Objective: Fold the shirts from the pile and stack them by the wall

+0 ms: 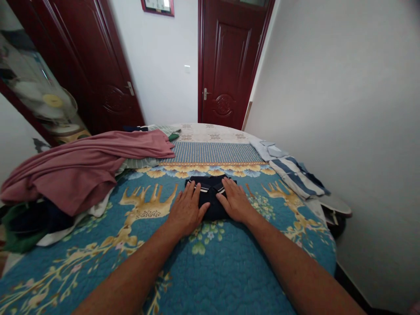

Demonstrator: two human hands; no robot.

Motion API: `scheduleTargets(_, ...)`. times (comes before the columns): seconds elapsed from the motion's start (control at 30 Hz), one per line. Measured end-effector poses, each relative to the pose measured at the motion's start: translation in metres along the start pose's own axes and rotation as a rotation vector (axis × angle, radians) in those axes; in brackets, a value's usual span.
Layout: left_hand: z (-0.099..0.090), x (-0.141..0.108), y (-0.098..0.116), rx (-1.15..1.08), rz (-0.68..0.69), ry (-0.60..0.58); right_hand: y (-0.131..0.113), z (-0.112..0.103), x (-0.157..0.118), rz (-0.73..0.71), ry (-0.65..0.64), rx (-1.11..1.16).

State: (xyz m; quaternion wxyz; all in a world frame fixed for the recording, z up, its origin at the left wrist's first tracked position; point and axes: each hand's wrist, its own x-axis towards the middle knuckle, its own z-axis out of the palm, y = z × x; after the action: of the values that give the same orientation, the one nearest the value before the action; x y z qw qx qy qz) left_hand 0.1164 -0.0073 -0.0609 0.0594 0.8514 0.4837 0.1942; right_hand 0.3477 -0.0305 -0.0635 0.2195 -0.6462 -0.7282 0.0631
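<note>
A dark navy shirt (pixel 214 207), folded into a small rectangle with its white-trimmed collar at the far side, lies on the teal patterned bedspread (pixel 223 267). My left hand (pixel 187 207) rests on its left side, palm down with the fingers stretched forward and the thumb pointing inward. On the right side, my right hand (pixel 236 202) lies flat in the same way, fingertips on the collar. Neither hand grips the cloth. Parts of the shirt are covered by both hands.
A heap of clothes with a pink garment (pixel 92 157) on top lies to the left. Folded clothes, including a blue-and-white striped one (pixel 295 177), sit along the right edge near the wall. Beyond the bed stand two dark red doors (pixel 226 65). A fan (pixel 52 100) shows at far left.
</note>
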Motion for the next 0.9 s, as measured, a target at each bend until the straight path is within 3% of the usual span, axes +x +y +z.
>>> scheduleTargets(0.13,-0.006,0.005,-0.010,0.027,-0.091,0.008,0.013,-0.003,0.005,0.033,0.107,0.000)
scheduleTargets(0.23,-0.019,0.009,-0.032,0.025,-0.198,0.052,0.030,-0.010,0.008,0.139,0.194,-0.059)
scheduleTargets(0.4,-0.049,0.015,-0.062,-0.111,-0.335,0.174,0.046,-0.023,0.009,0.217,0.183,-0.108)
scheduleTargets(0.5,-0.054,0.015,-0.051,-0.224,-0.342,0.135,0.044,-0.026,0.008,0.189,0.160,-0.107)
scheduleTargets(0.67,-0.036,0.018,-0.022,-0.219,-0.314,0.016,0.041,-0.023,0.010,0.174,0.148,-0.097)
scheduleTargets(0.9,-0.038,0.022,-0.023,-0.317,-0.394,-0.002,0.040,-0.021,0.010,0.130,0.133,-0.089)
